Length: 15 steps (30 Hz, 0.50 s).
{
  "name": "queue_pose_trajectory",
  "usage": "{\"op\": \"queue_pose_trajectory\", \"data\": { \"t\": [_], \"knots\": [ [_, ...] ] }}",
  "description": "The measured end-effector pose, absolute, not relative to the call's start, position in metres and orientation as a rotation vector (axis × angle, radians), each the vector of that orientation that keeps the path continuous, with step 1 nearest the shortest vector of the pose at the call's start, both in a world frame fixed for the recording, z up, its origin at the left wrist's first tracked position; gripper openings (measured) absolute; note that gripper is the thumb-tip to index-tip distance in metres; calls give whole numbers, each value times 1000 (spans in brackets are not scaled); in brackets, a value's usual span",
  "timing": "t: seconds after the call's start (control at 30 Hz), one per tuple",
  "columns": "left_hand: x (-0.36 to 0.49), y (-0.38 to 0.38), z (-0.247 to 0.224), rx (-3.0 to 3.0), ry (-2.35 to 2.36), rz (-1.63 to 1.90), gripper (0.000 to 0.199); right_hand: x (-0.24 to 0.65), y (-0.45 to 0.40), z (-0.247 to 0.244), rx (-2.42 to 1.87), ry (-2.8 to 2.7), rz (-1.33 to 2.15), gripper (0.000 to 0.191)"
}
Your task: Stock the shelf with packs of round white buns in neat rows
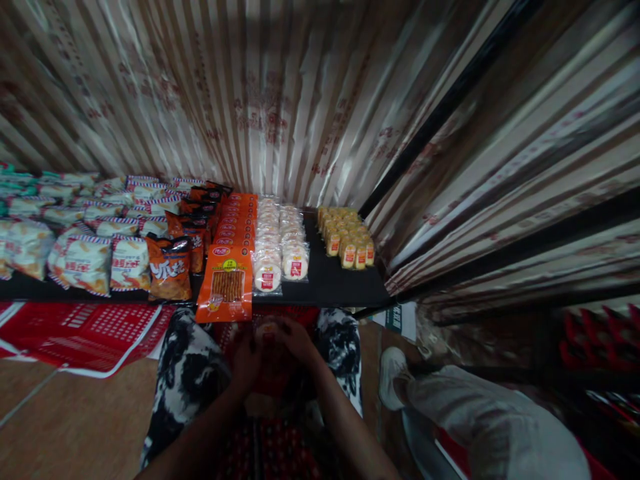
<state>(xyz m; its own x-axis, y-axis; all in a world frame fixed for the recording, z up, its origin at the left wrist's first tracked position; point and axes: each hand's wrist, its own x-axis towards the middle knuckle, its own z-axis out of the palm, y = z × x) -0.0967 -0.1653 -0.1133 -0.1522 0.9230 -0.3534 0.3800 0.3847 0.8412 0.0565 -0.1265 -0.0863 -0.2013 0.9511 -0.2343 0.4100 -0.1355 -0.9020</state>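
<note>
Below the shelf edge, in dim light between my knees, my left hand (246,357) and my right hand (297,341) come together with fingers curled. Between them is a small wrapped snack (268,329), pale with a reddish label; its exact kind is too dark to tell. Just above stands a column of orange snack packets (227,283), the front one jutting over the edge. Beside it on the black shelf (320,290) are two rows of clear-wrapped round white crackers (267,277), then a block of yellowish wrapped snacks (350,247).
Brown-orange snack bags (170,267) and many white bags (83,263) fill the shelf's left. A red basket (90,333) lies below. Striped plastic sheeting (270,100) hangs behind, with a black post (430,127) at right. Another person's leg (480,413) is close on the right.
</note>
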Motion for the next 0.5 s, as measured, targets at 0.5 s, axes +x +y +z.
{"op": "queue_pose_trajectory", "data": {
  "t": [0.5],
  "knots": [
    [-92, -164, -88, 1102, 1697, 729, 24, 65, -129, -79, -1575, -1588, 1352, 19]
  ]
}}
